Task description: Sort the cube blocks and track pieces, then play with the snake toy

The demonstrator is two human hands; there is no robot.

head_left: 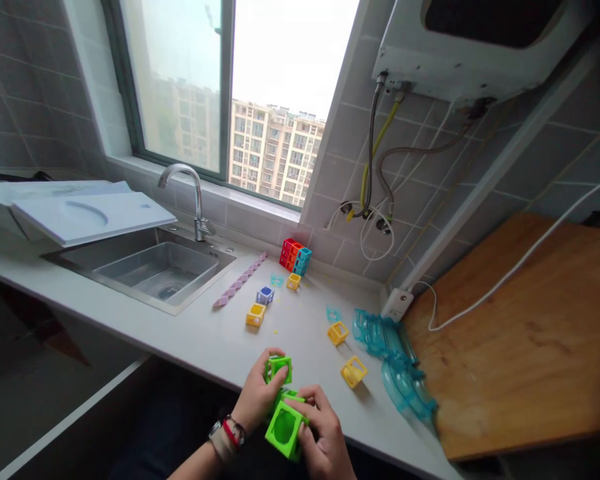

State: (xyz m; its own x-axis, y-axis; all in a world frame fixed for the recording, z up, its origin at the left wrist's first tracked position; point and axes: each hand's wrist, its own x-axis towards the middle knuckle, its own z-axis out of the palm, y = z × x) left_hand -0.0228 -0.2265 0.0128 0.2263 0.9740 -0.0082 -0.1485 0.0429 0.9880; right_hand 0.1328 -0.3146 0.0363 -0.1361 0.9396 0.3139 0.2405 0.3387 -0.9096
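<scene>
My left hand [259, 393] is closed around a small green toy cube [280, 371] with open, cut-out faces. In my right hand [327, 433] is a larger-looking green toy cube [284, 430], its round opening facing me. More green plastic shows between the two hands; whether the pieces are joined, I cannot tell. Both hands are held at the counter's front edge. Beyond them on the counter lie a yellow cube [255, 315] and a blue-purple cube [265, 295]. Two more yellow cubes, one nearer [353, 372] and one farther [337, 333], sit to the right.
Red, orange and blue cubes [295, 257] form a block by the wall, near a purple strip [240, 280]. Teal curved track pieces [385, 333] lie beside a wooden board [525, 340]. A sink [125, 280] with a faucet [198, 200] is at left; a white cable [505, 287] crosses the board.
</scene>
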